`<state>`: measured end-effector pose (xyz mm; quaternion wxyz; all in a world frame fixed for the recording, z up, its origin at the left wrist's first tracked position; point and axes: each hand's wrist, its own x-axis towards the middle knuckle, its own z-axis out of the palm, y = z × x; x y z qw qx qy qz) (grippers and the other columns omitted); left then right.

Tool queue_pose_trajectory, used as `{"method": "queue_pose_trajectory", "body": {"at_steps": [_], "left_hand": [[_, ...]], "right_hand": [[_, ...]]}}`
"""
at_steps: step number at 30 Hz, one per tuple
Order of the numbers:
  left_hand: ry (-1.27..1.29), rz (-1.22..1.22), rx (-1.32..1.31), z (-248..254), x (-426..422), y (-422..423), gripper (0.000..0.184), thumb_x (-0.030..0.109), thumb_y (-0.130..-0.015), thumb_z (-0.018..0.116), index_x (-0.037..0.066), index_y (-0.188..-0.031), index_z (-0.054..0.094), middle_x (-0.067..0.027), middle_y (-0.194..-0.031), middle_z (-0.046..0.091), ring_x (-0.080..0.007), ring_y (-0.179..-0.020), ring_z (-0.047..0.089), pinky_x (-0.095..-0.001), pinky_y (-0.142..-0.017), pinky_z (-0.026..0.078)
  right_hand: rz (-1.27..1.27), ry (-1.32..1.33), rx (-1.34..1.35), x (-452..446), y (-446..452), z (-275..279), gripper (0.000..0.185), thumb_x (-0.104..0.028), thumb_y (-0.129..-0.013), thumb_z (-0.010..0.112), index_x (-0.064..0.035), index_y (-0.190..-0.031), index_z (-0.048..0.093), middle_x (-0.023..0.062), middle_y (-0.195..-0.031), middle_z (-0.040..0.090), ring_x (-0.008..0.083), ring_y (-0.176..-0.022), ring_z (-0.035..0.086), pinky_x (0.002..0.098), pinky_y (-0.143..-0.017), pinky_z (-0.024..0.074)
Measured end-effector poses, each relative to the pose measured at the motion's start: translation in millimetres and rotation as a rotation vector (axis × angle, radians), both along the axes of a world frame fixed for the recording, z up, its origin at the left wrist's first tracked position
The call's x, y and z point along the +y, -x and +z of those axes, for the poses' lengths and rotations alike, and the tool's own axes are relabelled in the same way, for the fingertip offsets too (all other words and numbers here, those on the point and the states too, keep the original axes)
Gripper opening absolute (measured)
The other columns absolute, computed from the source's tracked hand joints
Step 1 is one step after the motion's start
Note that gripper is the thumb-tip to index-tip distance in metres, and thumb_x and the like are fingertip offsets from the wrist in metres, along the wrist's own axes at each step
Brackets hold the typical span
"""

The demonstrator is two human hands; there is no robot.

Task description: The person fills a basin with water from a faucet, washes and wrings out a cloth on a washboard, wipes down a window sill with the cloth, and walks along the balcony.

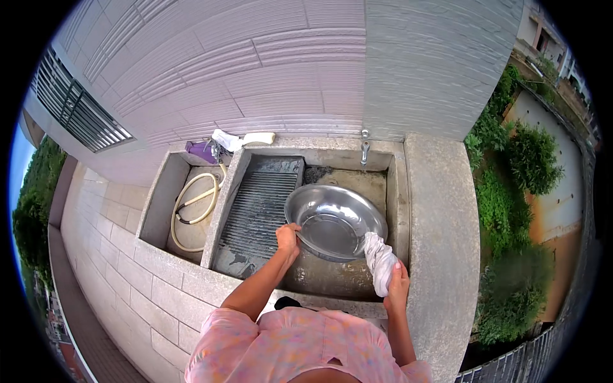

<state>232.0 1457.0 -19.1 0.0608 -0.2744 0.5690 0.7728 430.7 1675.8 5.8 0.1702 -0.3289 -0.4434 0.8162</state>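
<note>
Pale cloth (379, 263), twisted and bunched, fills the right grip (399, 287); the left grip (288, 239) holds a shiny basin (333, 225).

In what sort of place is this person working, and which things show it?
Probably an outdoor laundry area: there is a concrete sink with a ribbed washing slab, a tap at its back, and green shrubs in the open at the right.
</note>
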Motion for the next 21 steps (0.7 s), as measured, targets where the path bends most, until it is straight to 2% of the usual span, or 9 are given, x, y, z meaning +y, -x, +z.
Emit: {"method": "queue_pose_trajectory", "body": {"at_steps": [6,8,10,13,16,17,18,20,21], "left_hand": [[-0.263,0.085,-0.175,-52.6,-9.0,-39.0,0.004,0.001,-0.066,0.053,0.004,-0.063,0.052,-0.0041,-0.053,0.043,-0.0145,-0.043,0.039,-0.0305,-0.041,0.033],[-0.254,-0.063,-0.314,-56.9,-20.1,-48.9,0.005,0.003,-0.071,0.052,0.002,-0.066,0.052,-0.0062,-0.054,0.044,-0.0157,-0.044,0.040,-0.0319,-0.044,0.035],[-0.230,-0.145,-0.384,-54.2,-30.7,-56.3,0.012,0.008,-0.076,0.052,-0.002,-0.081,0.052,-0.0114,-0.061,0.046,-0.0199,-0.047,0.045,-0.0352,-0.047,0.042],[0.003,-0.596,-0.681,-38.0,-41.5,-60.0,0.047,0.024,-0.082,0.050,-0.005,-0.116,0.034,-0.0261,-0.090,0.050,-0.0292,-0.059,0.054,-0.0427,-0.053,0.050],[-0.107,-0.677,-0.487,7.8,-49.9,-73.0,0.055,0.036,-0.085,0.045,-0.005,-0.119,0.034,-0.0270,-0.094,0.051,-0.0276,-0.057,0.054,-0.0400,-0.048,0.049],[-0.165,-0.688,-0.373,25.6,-52.5,-77.8,0.068,0.051,-0.083,0.041,-0.003,-0.122,0.032,-0.0230,-0.088,0.053,-0.0238,-0.056,0.054,-0.0381,-0.047,0.049],[-0.179,-0.649,-0.359,43.5,-57.7,-81.4,0.068,0.051,-0.083,0.041,-0.003,-0.122,0.032,-0.0230,-0.088,0.053,-0.0238,-0.056,0.054,-0.0381,-0.047,0.049],[-0.393,-0.581,-0.257,73.2,-71.8,-87.5,0.079,0.060,-0.078,0.041,-0.004,-0.123,0.031,-0.0174,-0.078,0.053,-0.0195,-0.055,0.053,-0.0367,-0.046,0.049],[-0.372,-0.506,-0.261,79.6,-78.8,-90.1,0.074,0.062,-0.076,0.044,-0.003,-0.111,0.041,-0.0104,-0.072,0.053,-0.0161,-0.052,0.053,-0.0322,-0.045,0.048]], "right_hand": [[0.131,-0.091,-0.011,2.0,15.3,8.2,0.046,-0.027,-0.086,0.050,0.0044,-0.118,0.040,0.0141,-0.112,0.049,0.0201,-0.101,0.048,0.0300,-0.087,0.0378],[0.177,-0.184,-0.011,-4.1,24.0,16.8,0.046,-0.027,-0.086,0.050,0.0046,-0.118,0.040,0.0140,-0.112,0.049,0.0200,-0.101,0.048,0.0297,-0.087,0.0377],[0.229,-0.206,0.019,-12.0,31.7,21.3,0.047,-0.026,-0.085,0.052,0.0045,-0.118,0.040,0.0141,-0.112,0.049,0.0200,-0.101,0.048,0.0295,-0.087,0.0374],[0.324,-0.277,0.101,-27.5,46.5,26.7,0.047,-0.020,-0.081,0.057,0.0034,-0.119,0.041,0.0133,-0.112,0.050,0.0200,-0.101,0.048,0.0300,-0.088,0.0365],[0.431,-0.600,0.143,-46.6,60.2,24.9,0.052,-0.018,-0.075,0.064,0.0028,-0.118,0.042,0.0133,-0.111,0.049,0.0202,-0.101,0.047,0.0301,-0.088,0.0366],[0.400,-0.816,0.160,-54.7,65.7,22.8,0.061,-0.012,-0.062,0.073,0.0008,-0.115,0.046,0.0134,-0.101,0.051,0.0239,-0.091,0.050,0.0321,-0.082,0.0384],[0.438,-0.824,0.182,-66.5,69.5,31.2,0.061,-0.012,-0.062,0.073,0.0008,-0.115,0.046,0.0134,-0.101,0.051,0.0239,-0.091,0.050,0.0321,-0.082,0.0384],[0.538,-1.129,0.255,-96.1,73.5,54.5,0.063,-0.014,-0.058,0.075,-0.0008,-0.113,0.047,0.0139,-0.092,0.049,0.0282,-0.085,0.050,0.0364,-0.077,0.0393],[0.578,-1.190,0.333,-111.9,76.0,57.7,0.066,-0.024,-0.056,0.077,-0.0034,-0.112,0.048,0.0125,-0.085,0.047,0.0290,-0.077,0.050,0.0381,-0.067,0.0415]]}}
